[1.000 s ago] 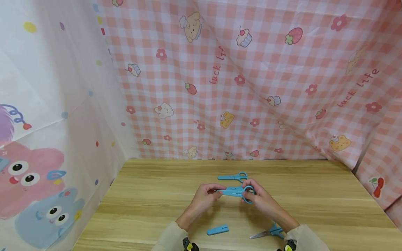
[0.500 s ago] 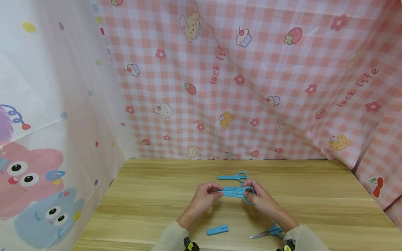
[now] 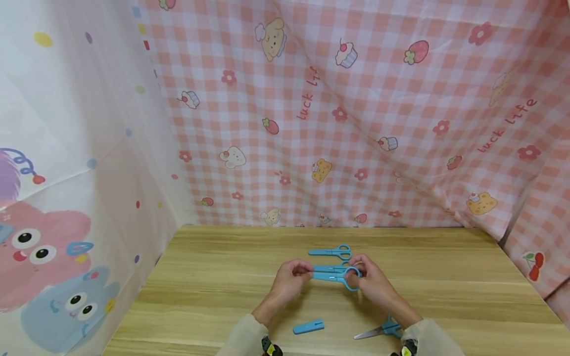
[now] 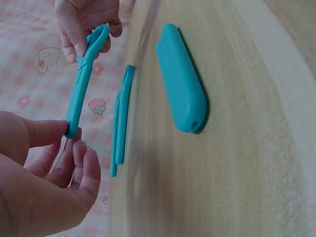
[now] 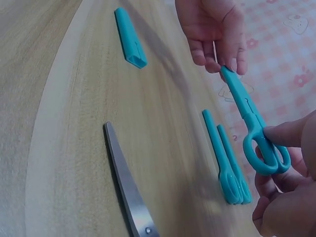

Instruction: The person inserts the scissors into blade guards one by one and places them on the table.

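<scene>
Above the table my two hands hold a pair of blue scissors (image 3: pixel 328 276) whose blades are inside a matching blue sheath. My left hand (image 3: pixel 287 283) pinches the sheath's tip between thumb and fingers. At the other end, my right hand (image 3: pixel 377 283) grips the handle loops, with the thumb on one side, as the right wrist view shows. Just beyond lie two more sheathed scissors, side by side: a farther pair (image 3: pixel 327 252) and a nearer pair (image 3: pixel 324 268) partly hidden by the held ones. An empty blue sheath (image 3: pixel 308 326) lies nearer me, beside bare-bladed scissors (image 3: pixel 370 333).
The wood-grain table (image 3: pixel 213 267) reaches back to a pink checked cloth (image 3: pixel 249 188). A white cartoon-print cloth (image 3: pixel 116 198) hangs along the left. My right forearm passes over the handle of the uncovered scissors.
My left fingers have shifted slightly left, toward the sheath's tip, uncovering more of it. The held scissors have tilted a little. The things on the table lie as before.
</scene>
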The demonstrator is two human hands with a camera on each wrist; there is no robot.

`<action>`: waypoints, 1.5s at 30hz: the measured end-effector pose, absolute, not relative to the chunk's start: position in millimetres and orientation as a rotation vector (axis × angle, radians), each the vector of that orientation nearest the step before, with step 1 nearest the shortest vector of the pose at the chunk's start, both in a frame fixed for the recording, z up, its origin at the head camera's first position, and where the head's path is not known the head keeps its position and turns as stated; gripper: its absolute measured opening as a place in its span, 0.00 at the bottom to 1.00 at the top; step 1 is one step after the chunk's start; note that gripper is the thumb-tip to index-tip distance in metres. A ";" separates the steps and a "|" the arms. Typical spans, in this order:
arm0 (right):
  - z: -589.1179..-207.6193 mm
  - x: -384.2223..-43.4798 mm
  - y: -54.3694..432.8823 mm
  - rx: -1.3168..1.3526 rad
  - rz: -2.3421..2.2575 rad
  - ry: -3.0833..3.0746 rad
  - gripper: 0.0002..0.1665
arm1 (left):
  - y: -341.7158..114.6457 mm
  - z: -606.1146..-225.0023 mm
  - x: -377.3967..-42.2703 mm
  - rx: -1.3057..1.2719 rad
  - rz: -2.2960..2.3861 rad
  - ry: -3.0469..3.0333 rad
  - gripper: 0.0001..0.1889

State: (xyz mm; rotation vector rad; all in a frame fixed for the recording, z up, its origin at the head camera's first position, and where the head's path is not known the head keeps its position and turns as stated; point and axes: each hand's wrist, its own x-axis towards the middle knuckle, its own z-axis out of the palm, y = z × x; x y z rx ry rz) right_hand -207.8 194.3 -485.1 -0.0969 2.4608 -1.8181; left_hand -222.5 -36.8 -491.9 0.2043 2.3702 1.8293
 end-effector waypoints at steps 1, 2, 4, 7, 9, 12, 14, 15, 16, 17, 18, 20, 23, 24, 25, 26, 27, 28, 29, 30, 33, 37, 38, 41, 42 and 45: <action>-485.5 -208.1 194.3 -0.082 -1.821 2.461 0.18 | -36.6 -492.3 -222.8 0.204 1.834 2.371 0.02; -485.8 -208.3 194.3 -0.065 -1.823 2.461 0.19 | -36.6 -492.6 -223.0 0.203 1.836 2.372 0.02; -486.8 -209.2 194.1 -0.034 -1.820 2.465 0.18 | -36.5 -493.3 -223.6 0.199 1.836 2.373 0.02; -488.9 -210.0 194.1 0.002 -1.805 2.483 0.18 | -36.6 -494.2 -224.7 0.190 1.829 2.374 0.02; -490.0 -210.1 193.9 0.014 -1.798 2.490 0.17 | -36.9 -495.0 -225.1 0.181 1.820 2.378 0.03; -491.7 -209.8 193.3 0.029 -1.797 2.484 0.16 | -37.3 -496.1 -225.4 0.173 1.806 2.380 0.03; -493.5 -209.5 193.5 0.025 -1.795 2.482 0.16 | -37.7 -497.4 -225.2 0.177 1.795 2.386 0.03; -494.6 -209.6 193.7 0.023 -1.796 2.481 0.16 | -37.9 -498.2 -225.1 0.177 1.789 2.387 0.03; -495.7 -209.5 194.0 0.023 -1.797 2.481 0.16 | -37.9 -499.0 -225.2 0.175 1.786 2.387 0.03; -496.8 -209.5 194.3 0.021 -1.799 2.482 0.17 | -37.9 -499.9 -225.5 0.175 1.782 2.390 0.03; -497.4 -209.4 194.5 0.017 -1.801 2.482 0.17 | -37.9 -501.0 -225.7 0.175 1.781 2.392 0.03; -498.8 -209.7 194.9 0.017 -1.798 2.479 0.18 | -37.8 -503.3 -226.5 0.169 1.775 2.399 0.03; -500.8 -210.6 195.2 0.015 -1.780 2.489 0.18 | -37.7 -505.4 -227.5 0.161 1.768 2.405 0.03; -501.7 -211.0 195.7 0.004 -1.763 2.503 0.18 | -37.6 -506.3 -227.8 0.161 1.768 2.407 0.03; -502.6 -211.3 195.9 0.010 -1.753 2.508 0.18 | -37.6 -507.0 -228.2 0.164 1.766 2.411 0.03; -503.3 -211.4 195.9 0.018 -1.746 2.514 0.18 | -37.4 -507.4 -228.7 0.159 1.763 2.408 0.03; -504.5 -211.7 196.3 0.018 -1.735 2.524 0.18 | -37.4 -508.1 -229.2 0.163 1.764 2.408 0.03; -505.1 -211.9 196.2 0.028 -1.728 2.529 0.18 | -37.5 -508.7 -229.6 0.167 1.767 2.407 0.03; -505.8 -212.0 196.3 0.030 -1.717 2.538 0.18 | -37.5 -509.3 -230.2 0.171 1.766 2.407 0.03; -506.2 -212.0 196.3 0.032 -1.708 2.547 0.18 | -37.6 -509.8 -230.8 0.171 1.765 2.406 0.03; -507.8 -212.0 196.1 0.045 -1.685 2.574 0.19 | -37.5 -510.7 -232.0 0.170 1.764 2.404 0.04; -508.3 -211.7 196.1 0.053 -1.661 2.603 0.19 | -37.5 -511.2 -233.2 0.149 1.743 2.403 0.04; -508.2 -211.7 196.1 0.055 -1.659 2.608 0.19 | -37.4 -511.2 -233.5 0.138 1.736 2.399 0.04; -508.6 -211.7 196.6 0.031 -1.653 2.616 0.19 | -37.8 -511.7 -233.8 0.139 1.732 2.399 0.05; -509.0 -211.8 196.8 0.020 -1.653 2.619 0.19 | -37.9 -512.0 -233.8 0.140 1.733 2.400 0.05; -510.9 -213.3 197.4 -0.017 -1.648 2.624 0.18 | -38.4 -512.3 -234.1 0.146 1.732 2.402 0.06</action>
